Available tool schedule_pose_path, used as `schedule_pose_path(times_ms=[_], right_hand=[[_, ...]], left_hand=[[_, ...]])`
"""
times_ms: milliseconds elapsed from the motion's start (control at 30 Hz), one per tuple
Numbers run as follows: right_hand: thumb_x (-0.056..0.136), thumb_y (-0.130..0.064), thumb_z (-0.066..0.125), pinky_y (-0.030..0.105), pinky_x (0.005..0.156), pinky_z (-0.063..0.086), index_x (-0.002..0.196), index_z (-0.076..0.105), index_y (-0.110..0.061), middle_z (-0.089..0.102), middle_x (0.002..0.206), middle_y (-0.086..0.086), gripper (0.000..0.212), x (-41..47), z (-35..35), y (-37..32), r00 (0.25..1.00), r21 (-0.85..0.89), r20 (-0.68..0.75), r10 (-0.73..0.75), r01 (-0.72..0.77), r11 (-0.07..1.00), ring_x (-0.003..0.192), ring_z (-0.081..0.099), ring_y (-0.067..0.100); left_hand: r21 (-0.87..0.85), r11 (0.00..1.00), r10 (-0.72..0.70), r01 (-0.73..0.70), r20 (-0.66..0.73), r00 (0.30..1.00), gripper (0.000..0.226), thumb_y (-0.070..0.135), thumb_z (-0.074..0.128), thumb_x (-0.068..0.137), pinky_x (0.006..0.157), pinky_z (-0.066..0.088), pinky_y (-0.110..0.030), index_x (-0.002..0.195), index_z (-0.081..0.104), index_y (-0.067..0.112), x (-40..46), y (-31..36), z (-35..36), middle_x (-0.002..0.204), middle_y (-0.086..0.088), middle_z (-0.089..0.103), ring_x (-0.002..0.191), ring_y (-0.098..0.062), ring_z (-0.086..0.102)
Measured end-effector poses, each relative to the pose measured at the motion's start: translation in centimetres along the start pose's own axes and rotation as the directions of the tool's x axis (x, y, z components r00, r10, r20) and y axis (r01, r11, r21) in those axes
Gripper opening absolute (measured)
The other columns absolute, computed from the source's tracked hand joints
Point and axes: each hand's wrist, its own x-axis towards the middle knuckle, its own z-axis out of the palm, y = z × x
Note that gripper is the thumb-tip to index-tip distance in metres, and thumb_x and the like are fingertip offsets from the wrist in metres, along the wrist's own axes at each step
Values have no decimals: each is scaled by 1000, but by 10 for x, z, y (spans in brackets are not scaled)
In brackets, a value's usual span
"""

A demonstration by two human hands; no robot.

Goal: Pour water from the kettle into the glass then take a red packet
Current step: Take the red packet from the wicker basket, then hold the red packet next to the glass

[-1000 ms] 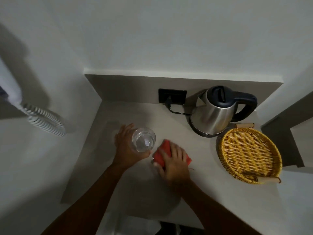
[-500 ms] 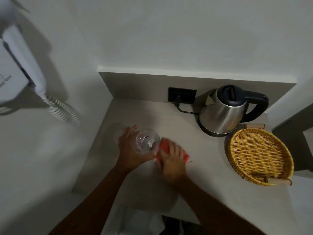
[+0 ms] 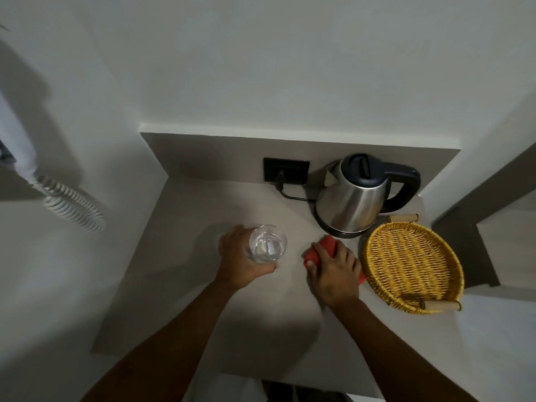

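A clear glass (image 3: pixel 267 247) with water in it stands on the beige counter, and my left hand (image 3: pixel 240 262) is wrapped around its left side. My right hand (image 3: pixel 333 271) lies flat on a red packet (image 3: pixel 324 246) on the counter, just in front of the kettle; most of the packet is hidden under the hand. The steel kettle (image 3: pixel 352 198) with a black lid and handle sits upright on its base at the back right.
A yellow wicker tray (image 3: pixel 413 261) with wooden handles lies to the right of my right hand. A black wall socket (image 3: pixel 285 171) with the kettle's cord is at the back. A white coiled cord (image 3: pixel 72 207) hangs on the left wall.
My right hand has slid the red packet to the right, away from the glass and towards the wicker tray. The left hand stays on the glass.
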Motion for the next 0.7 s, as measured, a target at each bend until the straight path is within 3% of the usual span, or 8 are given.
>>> schedule_pose_path(times_ms=[167, 333, 533, 600, 700], right_hand=[[83, -64, 41, 54, 97, 35, 138, 35, -36, 41, 140, 14, 62, -3, 4, 2, 999, -18, 9, -35, 35, 999, 122, 38, 34], [83, -58, 45, 51, 90, 40, 133, 42, -35, 49, 131, 13, 56, 0, 1, 3, 1000, -33, -21, -14, 14, 999, 112, 44, 33], [82, -49, 56, 46, 90, 44, 130, 43, -38, 50, 126, 12, 51, 0, -8, -4, 1000, 79, 29, -5, 2, 997, 108, 47, 30], [79, -49, 59, 43, 87, 47, 127, 44, -39, 51, 121, 11, 51, -4, -18, -1, 1000, 154, -30, -9, 13, 988, 104, 49, 28], [80, -51, 60, 39, 86, 50, 127, 44, -37, 49, 120, 9, 52, -7, -41, 19, 973, 261, -205, 106, -50, 964, 105, 47, 25]], left_hand=[[-35, 999, 25, -25, 17, 1000, 82, 48, 98, 40, 94, 52, -53, 115, 69, 30, 5, 8, 26, 108, 10, 70, 105, -18, 65], [-57, 998, 20, -16, 59, 998, 83, 45, 98, 42, 99, 49, -53, 117, 66, 31, 9, 11, 41, 112, 11, 70, 111, -17, 63], [-124, 992, 15, -8, 59, 998, 78, 40, 97, 43, 91, 57, -41, 115, 68, 29, 11, 14, 41, 110, 12, 73, 104, -10, 68], [-59, 998, 12, -6, 92, 996, 82, 37, 98, 40, 92, 56, -38, 116, 67, 28, 7, 9, 41, 112, 7, 73, 105, -16, 69], [27, 999, 14, -17, 111, 994, 90, 39, 100, 37, 98, 52, -41, 118, 67, 20, 5, 2, 47, 115, -2, 71, 109, -26, 67]])
